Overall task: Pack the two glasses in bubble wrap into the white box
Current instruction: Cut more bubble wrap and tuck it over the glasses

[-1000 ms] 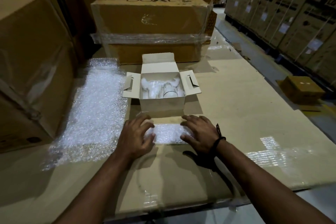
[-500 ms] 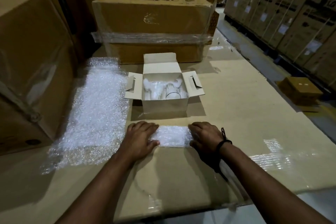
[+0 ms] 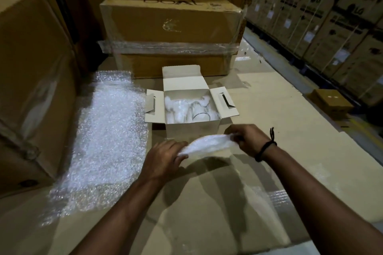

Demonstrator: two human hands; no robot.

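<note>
The left hand (image 3: 163,159) and right hand (image 3: 246,141) each pinched one end of a small bubble wrap piece (image 3: 209,144), held above the worktop (image 3: 290,151). Just beyond both hands stood the open white box (image 3: 192,130), with the two glasses (image 3: 200,112) inside

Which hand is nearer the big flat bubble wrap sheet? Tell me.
Left. The left hand is just right of the sheet, gripping one end of a small bubble wrap strip; the right hand grips the other end, farther right.
</note>
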